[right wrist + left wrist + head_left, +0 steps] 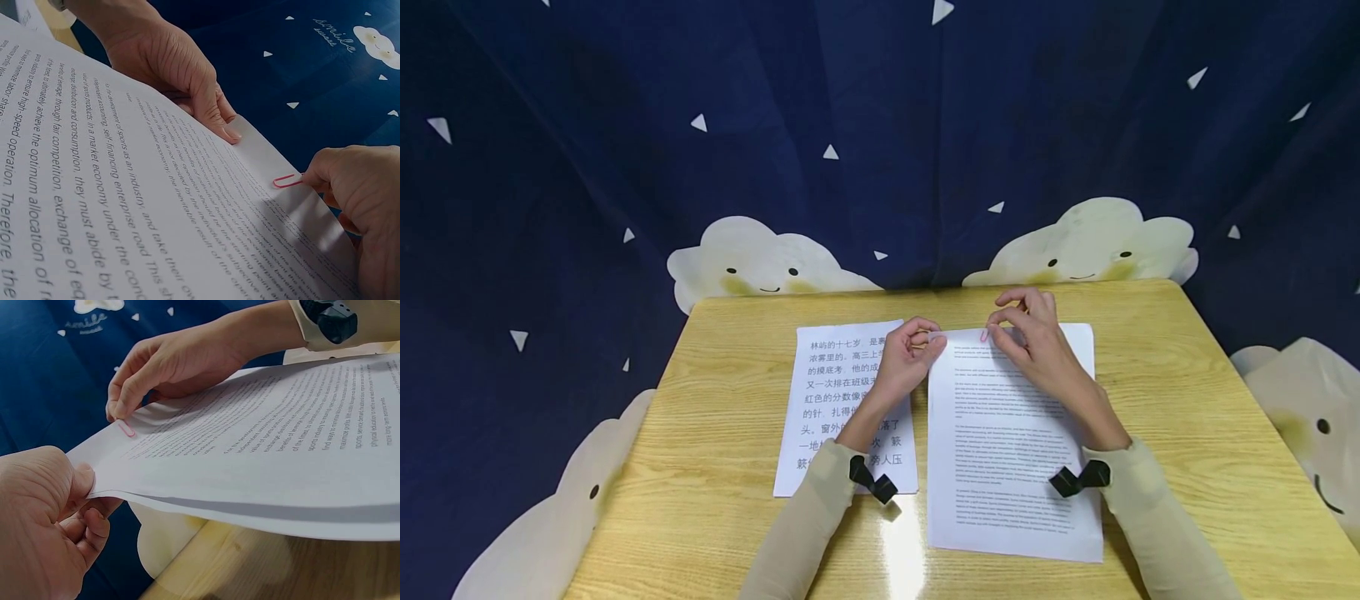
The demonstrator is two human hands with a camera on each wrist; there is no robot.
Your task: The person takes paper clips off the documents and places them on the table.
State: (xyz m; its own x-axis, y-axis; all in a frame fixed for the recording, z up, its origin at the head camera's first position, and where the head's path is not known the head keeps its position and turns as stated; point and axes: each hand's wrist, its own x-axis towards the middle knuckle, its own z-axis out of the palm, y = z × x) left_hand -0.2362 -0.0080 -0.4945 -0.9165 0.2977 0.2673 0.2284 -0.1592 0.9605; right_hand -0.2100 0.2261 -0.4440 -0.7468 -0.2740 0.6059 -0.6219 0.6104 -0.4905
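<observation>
A small stack of printed English sheets (1011, 467) lies on the right, its far edge lifted toward the hands. My left hand (912, 358) pinches the far left corner of these sheets between thumb and fingers. A pink paper clip (287, 181) sits over the top edge, its loop flat on the printed face. My right hand (1033, 342) pinches the outer end of the clip at that edge, as the left wrist view also shows with the right hand (169, 372) beside the clip (126, 428). The sheets bow slightly, with a gap between layers along one side.
Left of the stack lies another set of sheets with large Chinese print (835, 400), partly under the left forearm. Both rest on a wooden table (715, 433). A dark blue curtain (760, 150) with white triangles and clouds hangs behind the table.
</observation>
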